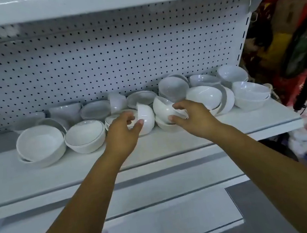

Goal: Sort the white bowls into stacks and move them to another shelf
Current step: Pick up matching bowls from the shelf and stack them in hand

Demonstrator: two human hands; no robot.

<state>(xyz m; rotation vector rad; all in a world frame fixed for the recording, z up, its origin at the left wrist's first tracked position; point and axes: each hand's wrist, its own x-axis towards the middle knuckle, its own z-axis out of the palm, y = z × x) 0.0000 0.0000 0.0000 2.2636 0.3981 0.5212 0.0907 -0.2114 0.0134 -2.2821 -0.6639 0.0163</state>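
On the shelf point(153, 146), the left hand point(124, 128) pinched a small bowl point(146, 115) tipped on its side, mouth facing that palm, while the right hand point(190, 116) gripped a tilted bowl point(162, 109) just beside it, atop others.

shelf point(153, 146): white, pegboard point(99, 54) back | bowls point(41, 143): white, jumbled, partly stacked along rear

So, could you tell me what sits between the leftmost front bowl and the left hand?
Nested dark-rimmed bowls stand there, in the head view.
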